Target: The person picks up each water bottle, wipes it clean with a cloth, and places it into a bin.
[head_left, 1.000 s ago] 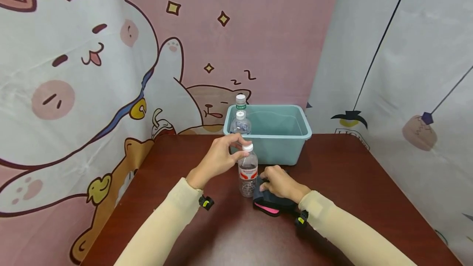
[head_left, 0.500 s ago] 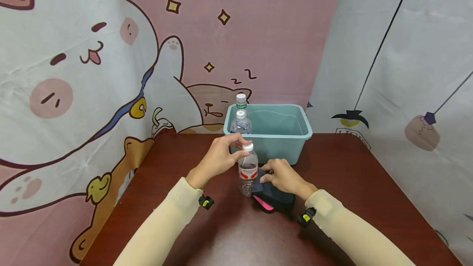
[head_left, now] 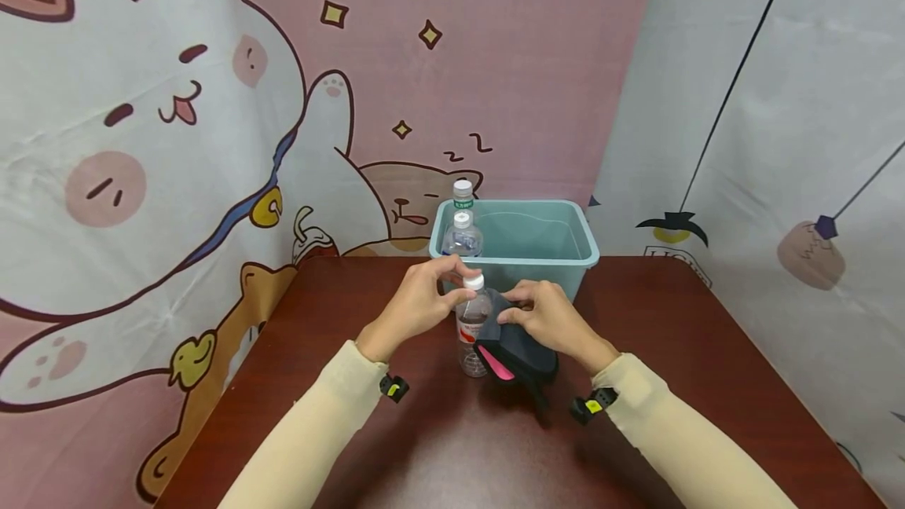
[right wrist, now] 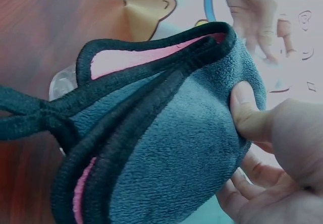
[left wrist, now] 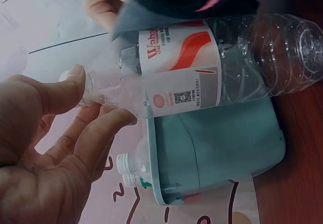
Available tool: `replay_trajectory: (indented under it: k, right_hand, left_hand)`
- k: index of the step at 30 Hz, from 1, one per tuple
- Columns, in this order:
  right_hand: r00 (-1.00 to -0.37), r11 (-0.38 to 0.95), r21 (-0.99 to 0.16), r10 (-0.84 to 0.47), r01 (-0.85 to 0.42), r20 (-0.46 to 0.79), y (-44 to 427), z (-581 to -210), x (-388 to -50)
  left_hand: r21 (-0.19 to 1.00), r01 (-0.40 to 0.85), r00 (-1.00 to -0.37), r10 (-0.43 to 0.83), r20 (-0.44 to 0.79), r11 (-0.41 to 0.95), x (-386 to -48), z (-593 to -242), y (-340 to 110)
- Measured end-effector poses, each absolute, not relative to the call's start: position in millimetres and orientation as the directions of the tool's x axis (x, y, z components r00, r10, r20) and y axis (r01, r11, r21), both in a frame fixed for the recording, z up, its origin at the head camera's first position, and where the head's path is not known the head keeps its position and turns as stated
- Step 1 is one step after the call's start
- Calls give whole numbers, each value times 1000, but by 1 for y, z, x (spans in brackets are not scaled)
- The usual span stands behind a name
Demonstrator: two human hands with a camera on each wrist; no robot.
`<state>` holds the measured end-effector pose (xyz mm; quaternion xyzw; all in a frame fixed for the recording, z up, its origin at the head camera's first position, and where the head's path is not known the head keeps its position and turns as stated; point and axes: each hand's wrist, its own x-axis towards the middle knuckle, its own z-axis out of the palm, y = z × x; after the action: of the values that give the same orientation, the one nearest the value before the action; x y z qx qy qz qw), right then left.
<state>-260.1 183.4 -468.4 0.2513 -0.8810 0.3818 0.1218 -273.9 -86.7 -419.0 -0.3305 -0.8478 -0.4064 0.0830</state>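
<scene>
An upright clear plastic bottle (head_left: 471,364) with a red and white label stands in front of the bin. My left hand (head_left: 417,305) holds it by the white cap and neck, thumb on the near side in the left wrist view (left wrist: 60,128). My right hand (head_left: 555,320) pinches the upper edge of a folded grey-blue fleece cloth (right wrist: 171,143) with black trim, a pink inner side and a dangling black strap. That cloth (head_left: 519,344) hangs beside the bottle, partly covering its right side. Whether cloth and bottle touch cannot be told.
Behind the hands a light-blue plastic bin (head_left: 544,261) stands on the dark red-brown table (head_left: 672,352). Two capped bottles, one nearer (head_left: 463,240) and one farther (head_left: 463,193), stand at the bin's left end. A printed curtain (head_left: 530,61) hangs behind the table.
My right hand has lifted the cloth up off the table and tilted it, so it now overlaps the bottle's label and its strap hangs down. My left hand and the bottle stay put.
</scene>
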Motion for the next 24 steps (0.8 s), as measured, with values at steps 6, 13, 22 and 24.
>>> replay_trajectory:
  k: [6, 13, 22, 24]
  right_hand:
    - [-837, 574, -617, -284, -539, 467, 174, -453, -259]
    - [-832, 567, -620, -257, -542, 492, 165, -444, -258]
    - [-837, 580, -614, -266, -535, 479, 168, -445, -256]
    - [-840, 584, -614, -272, -532, 469, 169, -447, -256]
  left_hand:
    - [619, 646, -752, 507, 420, 446, -274, -419, -88]
    - [606, 653, -749, 506, 429, 453, -275, -419, -88]
    - [613, 649, -751, 509, 421, 450, -275, -419, -88]
    - [618, 646, -752, 510, 417, 448, -275, -419, -88]
